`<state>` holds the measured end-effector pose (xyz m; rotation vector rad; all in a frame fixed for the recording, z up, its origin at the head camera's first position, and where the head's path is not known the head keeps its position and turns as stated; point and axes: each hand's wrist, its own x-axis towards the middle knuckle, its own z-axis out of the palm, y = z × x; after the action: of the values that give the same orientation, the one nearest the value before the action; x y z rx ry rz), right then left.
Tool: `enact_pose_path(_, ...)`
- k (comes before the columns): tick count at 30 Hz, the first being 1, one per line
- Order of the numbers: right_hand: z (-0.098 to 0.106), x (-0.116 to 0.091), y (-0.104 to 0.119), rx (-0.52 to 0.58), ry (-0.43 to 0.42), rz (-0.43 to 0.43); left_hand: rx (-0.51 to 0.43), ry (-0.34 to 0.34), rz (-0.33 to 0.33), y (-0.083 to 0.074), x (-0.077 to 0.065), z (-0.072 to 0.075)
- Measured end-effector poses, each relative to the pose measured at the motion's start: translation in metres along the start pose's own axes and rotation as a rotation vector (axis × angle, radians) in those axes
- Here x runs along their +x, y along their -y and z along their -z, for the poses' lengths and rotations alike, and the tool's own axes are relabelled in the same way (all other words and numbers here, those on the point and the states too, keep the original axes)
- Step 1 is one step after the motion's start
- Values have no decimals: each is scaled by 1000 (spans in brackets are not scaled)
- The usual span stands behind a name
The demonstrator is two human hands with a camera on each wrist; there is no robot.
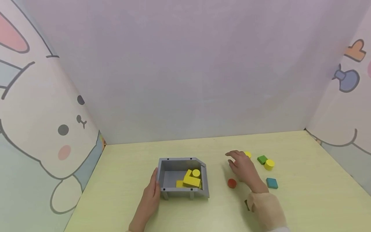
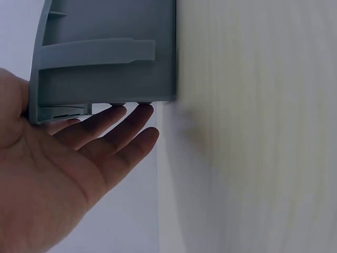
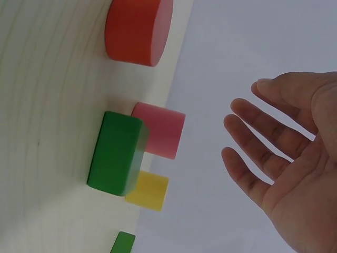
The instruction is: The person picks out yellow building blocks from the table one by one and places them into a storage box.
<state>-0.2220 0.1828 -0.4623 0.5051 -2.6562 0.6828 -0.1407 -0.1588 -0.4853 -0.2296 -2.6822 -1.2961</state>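
Clock readings from the grey bin, head view: the bin rests on the table; the left hand is at 9 o'clock, its fingers extended, slightly apart and touching the outer wall. Yellow blocks lie inside, towards 4 o'clock. The right hand hangs above the table at 3 o'clock, fingers apart.

Readings from the right hand: red cylinder at 7, teal block at 4, yellow cylinder at 3. Right wrist view: a green block partly covers a pink cylinder.
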Motion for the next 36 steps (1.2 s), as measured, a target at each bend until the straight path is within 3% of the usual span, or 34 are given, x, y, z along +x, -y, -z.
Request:
enact_pose_path(13,4,-5,-22,22,29,-96,3,1,21,1,0,0)
enact_pose_path(36,6,-7,-49,-38,-27,-69,-1,-3,3,-2,0,1)
